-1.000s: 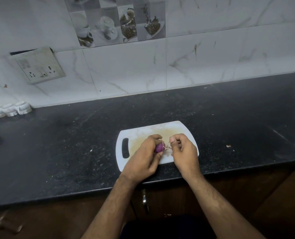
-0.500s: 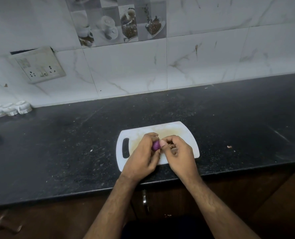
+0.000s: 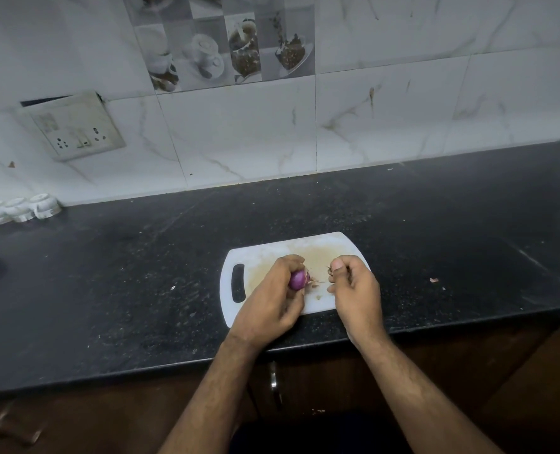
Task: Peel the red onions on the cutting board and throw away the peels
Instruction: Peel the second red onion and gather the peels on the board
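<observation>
Two hands over one board; left hand (image 3: 269, 301) curls round one onion (image 3: 297, 279), purple, glossy, round, held just above the board; right hand (image 3: 354, 287) pinches a dry peel scrap (image 3: 330, 271), apart from the onion; board (image 3: 259, 257) white plastic, rounded, slot handle, yellow-stained; counter (image 3: 124, 283) black speckled stone; three white cups (image 3: 19, 209) far left; marble-look tile wall, one socket plate (image 3: 75, 129).

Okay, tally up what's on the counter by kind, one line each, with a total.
Red onion, held in the left hand: 1
White cutting board: 1
Small white cups by the wall: at least 3
Total: at least 5
</observation>
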`<state>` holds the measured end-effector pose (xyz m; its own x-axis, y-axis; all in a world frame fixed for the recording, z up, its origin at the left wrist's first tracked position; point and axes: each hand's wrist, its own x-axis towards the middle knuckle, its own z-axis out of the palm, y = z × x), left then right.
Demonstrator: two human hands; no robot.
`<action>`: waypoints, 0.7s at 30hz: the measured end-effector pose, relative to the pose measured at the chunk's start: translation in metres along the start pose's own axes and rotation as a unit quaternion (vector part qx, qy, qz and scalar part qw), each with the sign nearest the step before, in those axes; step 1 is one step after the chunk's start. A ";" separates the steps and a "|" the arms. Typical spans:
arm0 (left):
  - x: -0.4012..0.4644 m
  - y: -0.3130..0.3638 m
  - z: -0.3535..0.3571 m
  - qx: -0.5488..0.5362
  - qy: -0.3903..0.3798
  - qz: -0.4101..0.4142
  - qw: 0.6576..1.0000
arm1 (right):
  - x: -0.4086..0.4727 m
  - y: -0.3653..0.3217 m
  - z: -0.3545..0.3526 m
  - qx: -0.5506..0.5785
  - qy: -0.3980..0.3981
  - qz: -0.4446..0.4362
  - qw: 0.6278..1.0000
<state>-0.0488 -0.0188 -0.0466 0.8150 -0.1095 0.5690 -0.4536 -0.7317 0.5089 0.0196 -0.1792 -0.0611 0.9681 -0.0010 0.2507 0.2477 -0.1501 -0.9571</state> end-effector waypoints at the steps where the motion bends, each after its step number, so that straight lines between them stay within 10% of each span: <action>1: 0.000 -0.001 0.001 -0.003 0.000 -0.004 1.000 | -0.001 0.000 0.000 -0.003 0.012 -0.003 1.000; 21: -0.001 -0.003 -0.002 0.013 0.000 -0.017 1.000 | -0.020 -0.008 0.007 -0.097 -0.079 -0.159 0.979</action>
<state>-0.0486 -0.0152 -0.0477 0.8293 -0.0847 0.5523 -0.4165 -0.7527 0.5099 -0.0017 -0.1712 -0.0598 0.8406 0.2271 0.4918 0.5409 -0.3025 -0.7848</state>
